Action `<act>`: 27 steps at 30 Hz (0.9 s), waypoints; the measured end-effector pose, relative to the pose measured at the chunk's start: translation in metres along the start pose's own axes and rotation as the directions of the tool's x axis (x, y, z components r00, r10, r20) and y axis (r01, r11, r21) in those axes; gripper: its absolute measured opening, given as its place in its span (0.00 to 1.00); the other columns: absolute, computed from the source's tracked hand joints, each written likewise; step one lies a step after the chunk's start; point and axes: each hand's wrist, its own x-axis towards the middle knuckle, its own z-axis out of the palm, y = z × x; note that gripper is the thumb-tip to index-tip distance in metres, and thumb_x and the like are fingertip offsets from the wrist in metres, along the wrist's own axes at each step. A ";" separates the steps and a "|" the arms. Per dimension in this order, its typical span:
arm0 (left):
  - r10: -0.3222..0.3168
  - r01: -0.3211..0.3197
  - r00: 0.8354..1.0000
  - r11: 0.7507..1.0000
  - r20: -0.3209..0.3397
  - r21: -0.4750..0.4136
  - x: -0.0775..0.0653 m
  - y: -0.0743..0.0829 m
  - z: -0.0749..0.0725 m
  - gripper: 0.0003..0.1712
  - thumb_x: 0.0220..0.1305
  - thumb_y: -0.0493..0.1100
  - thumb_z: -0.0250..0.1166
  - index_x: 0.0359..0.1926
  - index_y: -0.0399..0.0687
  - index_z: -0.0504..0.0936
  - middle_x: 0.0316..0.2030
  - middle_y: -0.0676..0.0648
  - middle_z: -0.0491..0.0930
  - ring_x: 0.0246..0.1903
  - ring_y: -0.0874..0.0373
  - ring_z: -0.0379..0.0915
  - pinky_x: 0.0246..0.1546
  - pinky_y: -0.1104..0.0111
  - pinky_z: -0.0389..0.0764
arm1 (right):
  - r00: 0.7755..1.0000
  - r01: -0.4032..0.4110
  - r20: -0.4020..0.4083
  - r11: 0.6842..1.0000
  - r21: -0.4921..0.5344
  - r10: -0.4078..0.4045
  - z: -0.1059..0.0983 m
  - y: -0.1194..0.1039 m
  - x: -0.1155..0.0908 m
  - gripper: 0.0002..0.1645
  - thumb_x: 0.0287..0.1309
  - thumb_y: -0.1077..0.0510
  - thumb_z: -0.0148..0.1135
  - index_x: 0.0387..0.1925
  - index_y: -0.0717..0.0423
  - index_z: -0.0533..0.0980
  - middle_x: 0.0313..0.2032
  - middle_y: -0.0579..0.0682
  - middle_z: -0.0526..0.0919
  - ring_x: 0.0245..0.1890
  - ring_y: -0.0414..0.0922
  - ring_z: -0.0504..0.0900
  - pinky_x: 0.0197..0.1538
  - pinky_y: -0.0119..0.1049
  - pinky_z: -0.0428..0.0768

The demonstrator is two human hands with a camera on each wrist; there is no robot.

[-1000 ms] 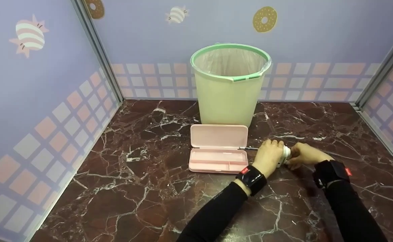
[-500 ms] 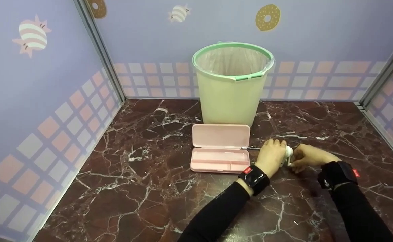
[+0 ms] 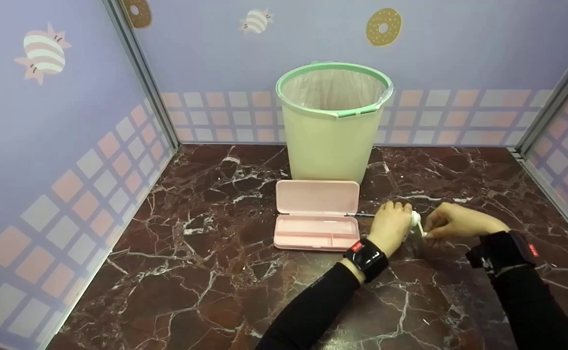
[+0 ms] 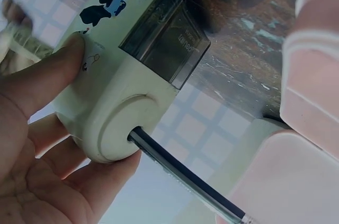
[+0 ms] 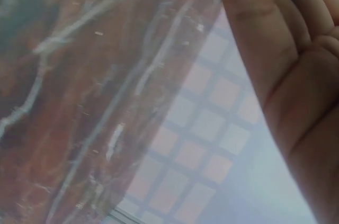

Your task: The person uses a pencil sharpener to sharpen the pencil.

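Two black sleeves [image 3: 308, 308] are lying low in the head view, and black straps [image 3: 367, 262] are going round both wrists. Red tags [image 3: 357, 246] are showing on the straps, with pale marks too small to read.

Right of the middle, the left hand [image 3: 390, 226] is holding the sharpener [image 4: 108, 89], its thumb pressing one side and its other fingers curling round below. Beside it, the right hand [image 3: 452, 223] is pinching the end of the white crank [image 3: 420, 227] with thumb and finger. In the right wrist view, its fingers are lying close together at the upper right, their tips going out of sight.

In the left wrist view, the sharpener is filling the top middle. Black and blue stickers [image 4: 95, 15] are showing on its cream side. Its see-through box [image 4: 167, 41] is carrying pale letters turned sideways; I cannot read them. A dark pencil [image 4: 183, 172] is sticking out of the round hole, slanting to the lower right.

In the head view's middle, a pink case [image 3: 316, 197] is lying open on the dark red table [image 3: 206, 287]. Just behind, a green bin [image 3: 330, 141] is holding a clear bag [image 3: 332, 90]. At the top, the wall [image 3: 206, 58] is showing doughnuts, sweets and squares.
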 end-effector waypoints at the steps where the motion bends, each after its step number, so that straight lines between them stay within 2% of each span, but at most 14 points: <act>1: 0.001 -0.001 1.000 1.000 0.004 -0.001 0.000 -0.001 0.000 0.19 0.62 0.50 0.64 0.55 0.58 0.79 0.44 0.58 0.82 0.44 0.64 0.76 0.49 0.75 0.76 | 1.000 0.012 -0.004 1.000 -0.002 -0.012 -0.001 -0.003 -0.001 0.10 0.60 0.63 0.63 0.34 0.70 0.80 0.29 0.63 0.87 0.26 0.40 0.86 0.32 0.39 0.87; 8: 0.018 -0.018 1.000 1.000 0.023 -0.002 0.001 -0.004 -0.001 0.20 0.62 0.49 0.65 0.55 0.57 0.78 0.46 0.58 0.82 0.46 0.64 0.76 0.52 0.75 0.76 | 0.996 0.027 -0.081 0.998 -0.056 -0.032 -0.005 -0.009 -0.002 0.10 0.60 0.62 0.64 0.35 0.69 0.81 0.32 0.64 0.87 0.27 0.35 0.85 0.34 0.37 0.86; 14: 0.042 -0.041 0.998 0.999 -0.035 0.020 -0.001 -0.006 0.001 0.14 0.64 0.48 0.62 0.51 0.57 0.80 0.43 0.59 0.82 0.43 0.64 0.77 0.47 0.76 0.77 | 0.982 0.049 -0.173 0.991 -0.121 -0.070 -0.005 -0.008 -0.006 0.08 0.59 0.60 0.66 0.35 0.62 0.83 0.33 0.57 0.88 0.31 0.35 0.86 0.36 0.31 0.84; 18: 0.062 -0.061 0.997 0.998 -0.035 0.021 -0.002 -0.007 0.000 0.14 0.64 0.48 0.62 0.51 0.57 0.80 0.43 0.59 0.82 0.41 0.65 0.77 0.46 0.77 0.77 | 0.970 0.051 -0.228 0.987 -0.151 -0.085 -0.006 -0.008 -0.008 0.06 0.60 0.60 0.66 0.35 0.61 0.83 0.31 0.53 0.88 0.28 0.32 0.83 0.33 0.29 0.82; 23: 0.086 -0.086 0.995 0.996 -0.051 0.018 -0.001 -0.008 0.000 0.15 0.66 0.46 0.60 0.53 0.57 0.80 0.43 0.59 0.83 0.40 0.65 0.78 0.45 0.77 0.78 | 0.939 -0.025 -0.341 0.987 -0.157 -0.030 -0.009 -0.010 -0.010 0.06 0.59 0.61 0.66 0.35 0.61 0.83 0.29 0.51 0.88 0.20 0.31 0.75 0.24 0.29 0.75; 27: 0.090 -0.090 0.994 0.996 -0.057 0.012 -0.001 -0.009 0.002 0.15 0.67 0.46 0.57 0.53 0.57 0.80 0.44 0.59 0.83 0.41 0.64 0.78 0.46 0.76 0.78 | 0.915 -0.060 -0.403 0.985 -0.165 -0.012 -0.009 -0.010 -0.007 0.06 0.58 0.60 0.67 0.35 0.59 0.84 0.31 0.54 0.89 0.22 0.31 0.78 0.27 0.28 0.75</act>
